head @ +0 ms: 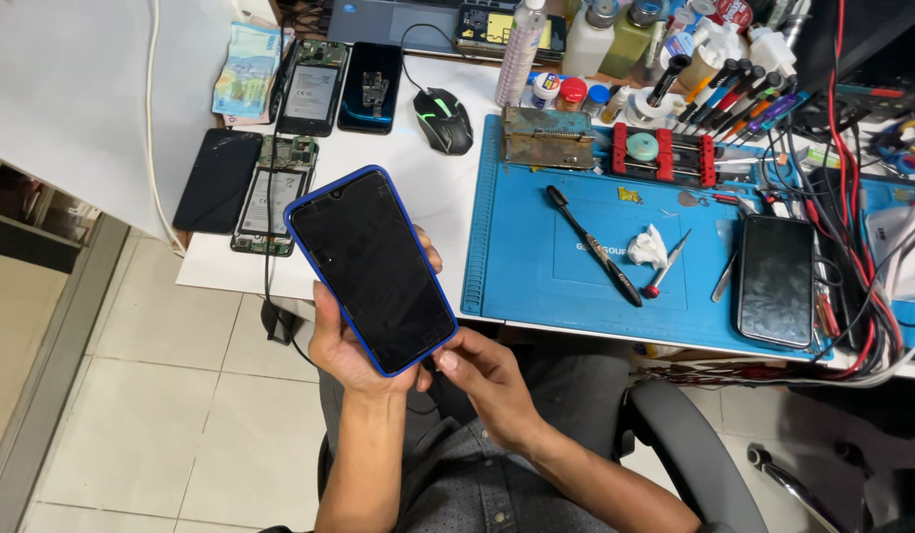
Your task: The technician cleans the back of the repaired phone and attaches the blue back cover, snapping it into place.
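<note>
My left hand [347, 347] holds a black-screened phone in a blue case [371, 268] from underneath, tilted over the white table's front edge. The screen is dark. My right hand [485, 380] pinches the phone's lower right corner, where a thin black cable hangs down toward my lap.
A blue work mat [536, 266] carries a black brush [593, 246], a red-handled screwdriver [667, 265], crumpled tissue [648, 247], another dark phone [775, 280] and a red clamp jig [663, 154]. Opened phones [272, 195], a mouse [444, 118], bottles and tangled wires [852, 237] crowd the table.
</note>
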